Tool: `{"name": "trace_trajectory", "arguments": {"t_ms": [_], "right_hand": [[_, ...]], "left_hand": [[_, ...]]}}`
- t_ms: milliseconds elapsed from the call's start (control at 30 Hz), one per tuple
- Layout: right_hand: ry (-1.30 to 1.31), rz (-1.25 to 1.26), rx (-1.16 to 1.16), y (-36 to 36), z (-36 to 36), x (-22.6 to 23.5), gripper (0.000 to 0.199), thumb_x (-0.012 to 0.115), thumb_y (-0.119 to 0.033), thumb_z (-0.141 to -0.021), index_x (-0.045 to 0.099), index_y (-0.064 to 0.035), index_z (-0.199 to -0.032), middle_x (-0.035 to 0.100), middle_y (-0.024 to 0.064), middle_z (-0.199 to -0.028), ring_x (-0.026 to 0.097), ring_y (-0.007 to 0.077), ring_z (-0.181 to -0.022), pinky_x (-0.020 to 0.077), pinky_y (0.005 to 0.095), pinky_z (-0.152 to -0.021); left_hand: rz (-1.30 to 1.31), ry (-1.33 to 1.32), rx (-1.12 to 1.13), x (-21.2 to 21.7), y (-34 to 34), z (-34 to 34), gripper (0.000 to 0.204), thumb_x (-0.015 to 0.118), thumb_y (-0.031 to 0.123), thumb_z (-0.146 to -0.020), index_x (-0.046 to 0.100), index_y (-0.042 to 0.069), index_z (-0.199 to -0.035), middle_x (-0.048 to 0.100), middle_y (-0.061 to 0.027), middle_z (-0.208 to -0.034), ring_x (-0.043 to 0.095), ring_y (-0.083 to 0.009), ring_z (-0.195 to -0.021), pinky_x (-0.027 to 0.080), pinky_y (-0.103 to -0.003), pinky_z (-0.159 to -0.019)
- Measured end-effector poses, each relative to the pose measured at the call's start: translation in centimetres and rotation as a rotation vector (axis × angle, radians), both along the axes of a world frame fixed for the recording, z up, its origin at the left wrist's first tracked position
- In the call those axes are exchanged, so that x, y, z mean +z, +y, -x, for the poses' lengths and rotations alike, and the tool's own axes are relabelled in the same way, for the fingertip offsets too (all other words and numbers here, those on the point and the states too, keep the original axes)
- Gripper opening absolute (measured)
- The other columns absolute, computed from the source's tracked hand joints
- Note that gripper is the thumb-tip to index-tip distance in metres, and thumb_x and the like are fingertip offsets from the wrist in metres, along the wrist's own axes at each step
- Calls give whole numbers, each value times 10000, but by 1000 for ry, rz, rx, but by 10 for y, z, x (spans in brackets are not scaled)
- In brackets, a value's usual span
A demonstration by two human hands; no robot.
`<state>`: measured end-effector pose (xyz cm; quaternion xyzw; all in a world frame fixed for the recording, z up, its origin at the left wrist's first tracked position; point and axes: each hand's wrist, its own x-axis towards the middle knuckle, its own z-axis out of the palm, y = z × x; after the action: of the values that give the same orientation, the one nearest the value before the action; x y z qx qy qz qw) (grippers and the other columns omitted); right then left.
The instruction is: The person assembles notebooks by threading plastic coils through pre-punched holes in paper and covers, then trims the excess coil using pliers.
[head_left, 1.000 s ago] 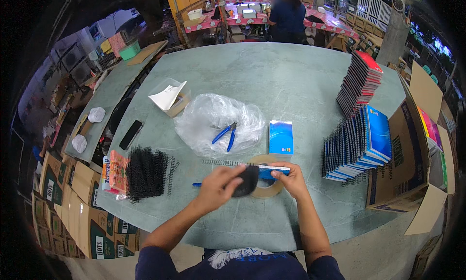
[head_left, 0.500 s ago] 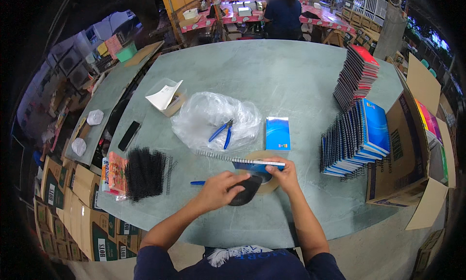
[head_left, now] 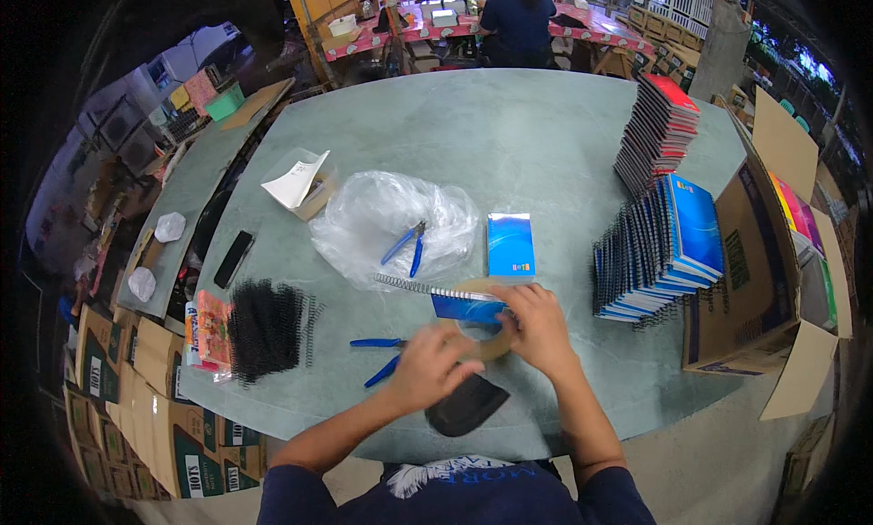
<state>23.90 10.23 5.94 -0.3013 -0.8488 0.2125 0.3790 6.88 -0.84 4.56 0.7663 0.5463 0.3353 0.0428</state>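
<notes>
My right hand (head_left: 539, 329) is closed around the right end of a small blue notebook (head_left: 464, 307), tilted on edge. A wire coil (head_left: 405, 283) runs along the notebook's upper edge and sticks out past its left end. My left hand (head_left: 429, 366), slightly blurred, hovers just below the notebook with thumb and fingers apart and nothing visible between them. Beneath the hands lies a tan roll of tape (head_left: 496, 347), partly covered. A dark, flat, rounded piece (head_left: 466, 405) rests nearest the table edge. Blue-handled cutters (head_left: 382, 361) lie beside my left hand, partly hidden by it.
Another blue notebook (head_left: 510, 245) lies beyond my hands, beside a clear plastic bag (head_left: 400, 220) with blue cutters (head_left: 406, 247) on it. Black coils (head_left: 268, 329) are piled left. Blue notebooks (head_left: 655, 252), red notebooks (head_left: 655, 134) and an open carton (head_left: 746, 279) stand right.
My left hand has moved away from the dark piece and slightly lower; that piece now lies closer to the table edge. More of the near cutters shows. My right hand still holds the notebook.
</notes>
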Motion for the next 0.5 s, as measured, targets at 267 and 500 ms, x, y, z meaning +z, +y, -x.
{"name": "trace_trajectory", "arguments": {"t_ms": [267, 500], "right_hand": [[-79, -29, -118, -16, 19, -7, 205, 636, -61, -709, 621, -114, -907, 583, 40, -857, 540, 259, -832, 404, 381, -707], [-73, -38, -105, -17, 23, -8, 192, 632, -69, -715, 633, -126, -899, 620, 30, -841, 547, 245, -823, 390, 375, -693]], "left_hand": [[-10, 36, -34, 10, 50, 30, 273, 686, 200, -749, 591, 86, -978, 568, -69, -876, 535, -250, -853, 377, -372, -748], [-74, 113, 21, 10, 46, 27, 294, 670, 278, -761, 605, 95, -981, 569, -54, -868, 534, -241, -852, 366, -365, -750]]}}
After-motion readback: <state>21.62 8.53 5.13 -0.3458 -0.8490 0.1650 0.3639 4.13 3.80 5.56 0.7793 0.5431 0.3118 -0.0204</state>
